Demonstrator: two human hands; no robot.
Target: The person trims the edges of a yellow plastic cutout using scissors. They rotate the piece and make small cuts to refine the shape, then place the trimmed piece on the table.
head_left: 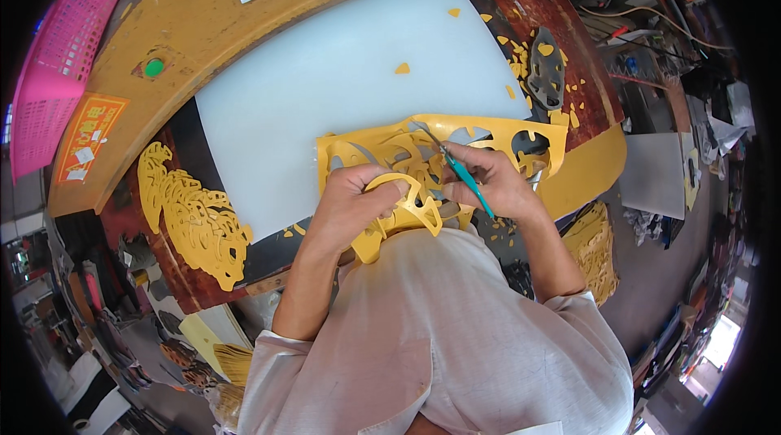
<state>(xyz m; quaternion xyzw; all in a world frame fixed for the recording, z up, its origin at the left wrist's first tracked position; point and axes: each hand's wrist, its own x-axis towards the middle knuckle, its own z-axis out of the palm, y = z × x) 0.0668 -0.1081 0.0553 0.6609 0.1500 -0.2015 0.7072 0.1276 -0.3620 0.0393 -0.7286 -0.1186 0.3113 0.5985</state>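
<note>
Pinched between the thumb and fingers of my left hand (358,201) is a curved yellow cut-out piece (419,211) with holes in it, close to my body. My right hand (494,180) grips a slim tool with a teal handle (468,179); its thin metal tip points away from me, and its exact kind cannot be made out. Beneath and beyond both hands, a yellow sheet (455,124) full of cut openings lies over the near edge of a white board (342,53). Part of that sheet is hidden by my hands.
To the left lies a heap of yellow cut-outs (195,219). Small yellow scraps surround a dark, pierced plate (547,69) at the far right. A pink basket (69,53) stands far left, near a green button (154,68) on the yellow machine beam (195,16). More yellow sheets (590,163) lie right.
</note>
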